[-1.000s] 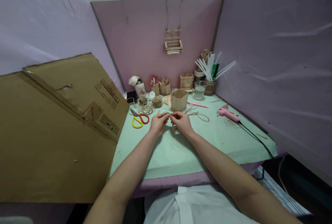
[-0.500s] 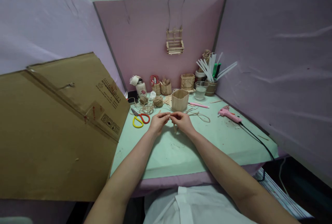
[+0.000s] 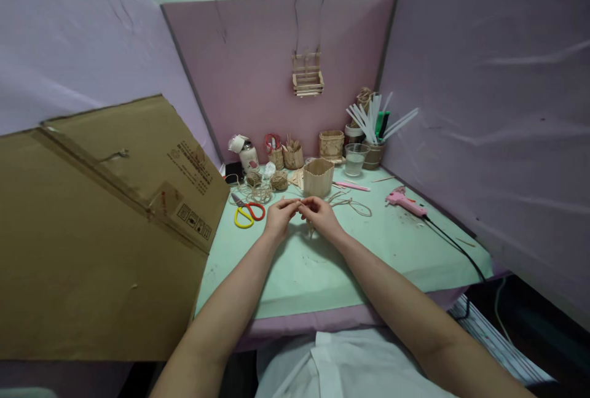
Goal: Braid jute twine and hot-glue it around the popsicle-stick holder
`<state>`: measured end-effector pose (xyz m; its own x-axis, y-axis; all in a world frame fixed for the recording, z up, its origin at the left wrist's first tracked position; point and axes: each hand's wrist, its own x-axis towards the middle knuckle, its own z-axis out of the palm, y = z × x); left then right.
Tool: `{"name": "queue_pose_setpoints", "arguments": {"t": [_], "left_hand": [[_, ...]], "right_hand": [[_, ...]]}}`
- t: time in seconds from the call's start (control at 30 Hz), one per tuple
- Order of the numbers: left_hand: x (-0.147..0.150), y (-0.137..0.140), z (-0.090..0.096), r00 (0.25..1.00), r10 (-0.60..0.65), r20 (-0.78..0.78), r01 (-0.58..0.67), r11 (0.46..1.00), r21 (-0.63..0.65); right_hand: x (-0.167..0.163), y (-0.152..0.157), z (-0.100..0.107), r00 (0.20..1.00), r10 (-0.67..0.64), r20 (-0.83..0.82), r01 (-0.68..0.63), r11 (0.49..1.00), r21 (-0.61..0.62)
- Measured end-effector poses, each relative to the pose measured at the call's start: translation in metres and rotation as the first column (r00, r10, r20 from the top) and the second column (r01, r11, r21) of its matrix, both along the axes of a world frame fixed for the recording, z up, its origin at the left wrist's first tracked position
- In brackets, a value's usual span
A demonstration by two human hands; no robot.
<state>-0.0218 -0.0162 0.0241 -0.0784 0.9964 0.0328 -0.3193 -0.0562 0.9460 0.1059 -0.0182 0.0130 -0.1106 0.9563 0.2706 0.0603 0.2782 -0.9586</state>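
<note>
Two bare hands pinch a thin tan strand above a pale green counter.
The left hand [image 3: 281, 218] and right hand [image 3: 320, 217] meet fingertip to fingertip, each apparently pinching the one strand [image 3: 310, 232], mostly hidden, its end dangling below the right; the step looks like fine fingertip work, and the next move likely calls for a steady, light grip. On the counter [image 3: 295, 290]: one wooden holder [image 3: 318, 180] just beyond the hands, two twine balls [image 3: 279, 180], one pair of scissors [image 3: 249, 210], one pink glue gun [image 3: 407, 202].

Dim cool light, soft shadow under right hand [image 3: 321, 216], stretched edges
</note>
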Motion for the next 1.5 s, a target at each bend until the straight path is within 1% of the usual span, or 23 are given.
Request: {"name": "queue_pose_setpoints", "arguments": {"t": [0.07, 0.13, 0.2, 0.23, 0.3, 0.37, 0.47, 0.6, 0.73, 0.9, 1.1, 1.23, 1.33, 1.43, 1.5], "left_hand": [[-0.002, 0.000, 0.004, 0.999, -0.022, -0.026, 0.024, 0.999, 0.042], [-0.006, 0.000, 0.007, 0.993, -0.024, -0.111, 0.035, 0.995, 0.094], [-0.010, 0.000, 0.010, 0.984, 0.014, -0.175, 0.009, 0.991, 0.130], [-0.012, 0.001, 0.011, 0.985, 0.034, -0.170, -0.012, 0.991, 0.131], [-0.017, 0.003, 0.014, 0.996, 0.045, -0.083, -0.037, 0.995, 0.095], [-0.024, 0.007, 0.019, 0.997, 0.045, 0.057, -0.047, 0.998, 0.045], [-0.037, 0.013, 0.030, 0.970, 0.088, 0.228, -0.091, 0.996, 0.003], [-0.052, 0.019, 0.046, 0.928, 0.196, 0.318, -0.198, 0.980, -0.027], [-0.063, 0.020, 0.056, 0.880, 0.284, 0.381, -0.295, 0.955, -0.029], [-0.079, 0.021, 0.061, 0.829, 0.366, 0.423, -0.371, 0.926, -0.073], [-0.097, 0.023, 0.065, 0.794, 0.412, 0.448, -0.431, 0.900, -0.063], [-0.104, 0.023, 0.066, 0.779, 0.437, 0.449, -0.457, 0.887, -0.070], [-0.107, 0.021, 0.066, 0.758, 0.459, 0.463, -0.465, 0.879, -0.110], [-0.109, 0.016, 0.064, 0.745, 0.481, 0.462, -0.470, 0.870, -0.149], [-0.109, 0.011, 0.063, 0.744, 0.489, 0.455, -0.477, 0.866, -0.151]], "right_hand": [[-0.002, 0.000, -0.001, 0.998, 0.053, 0.021, -0.053, 0.999, -0.005], [-0.003, 0.000, -0.001, 0.991, 0.120, 0.059, -0.120, 0.993, 0.002], [-0.004, 0.001, 0.002, 0.981, 0.163, 0.108, -0.166, 0.986, 0.016], [-0.004, 0.002, 0.004, 0.976, 0.172, 0.134, -0.177, 0.984, 0.026], [-0.003, 0.006, 0.011, 0.968, 0.172, 0.182, -0.184, 0.982, 0.052], [0.000, 0.013, 0.021, 0.957, 0.171, 0.233, -0.194, 0.978, 0.078], [0.010, 0.029, 0.040, 0.925, 0.198, 0.325, -0.241, 0.966, 0.098], [0.037, 0.055, 0.063, 0.876, 0.221, 0.428, -0.291, 0.951, 0.104], [0.066, 0.074, 0.074, 0.848, 0.207, 0.488, -0.290, 0.952, 0.100], [0.098, 0.081, 0.072, 0.839, 0.172, 0.517, -0.260, 0.960, 0.104], [0.124, 0.078, 0.059, 0.853, 0.101, 0.512, -0.191, 0.973, 0.126], [0.130, 0.074, 0.048, 0.862, 0.051, 0.504, -0.137, 0.981, 0.135], [0.130, 0.073, 0.040, 0.874, 0.017, 0.486, -0.099, 0.985, 0.143], [0.129, 0.073, 0.033, 0.888, 0.016, 0.459, -0.090, 0.986, 0.140], [0.128, 0.071, 0.029, 0.897, 0.025, 0.441, -0.093, 0.987, 0.133]]}}
